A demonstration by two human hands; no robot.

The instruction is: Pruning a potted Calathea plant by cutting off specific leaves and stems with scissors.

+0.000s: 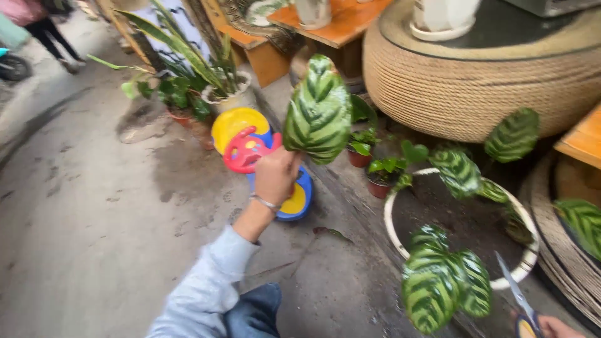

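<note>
Left hand (275,175) holds striped leaf (318,109); right hand (557,327) grips scissors (516,294).

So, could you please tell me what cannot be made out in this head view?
- Right hand: cut by the bottom edge; grip on the scissors unseen.
- Left hand: fingers face away; hold on the striped leaf hidden.
- Toy car: partly behind hand.

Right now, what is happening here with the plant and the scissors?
A person sitting on the ground holds up a striped green leaf in the left hand, away from the plant. The right hand holds scissors, blades pointing up, at the rim of a white pot. More striped leaves grow from that pot. A toy car stands behind the raised hand.
</note>
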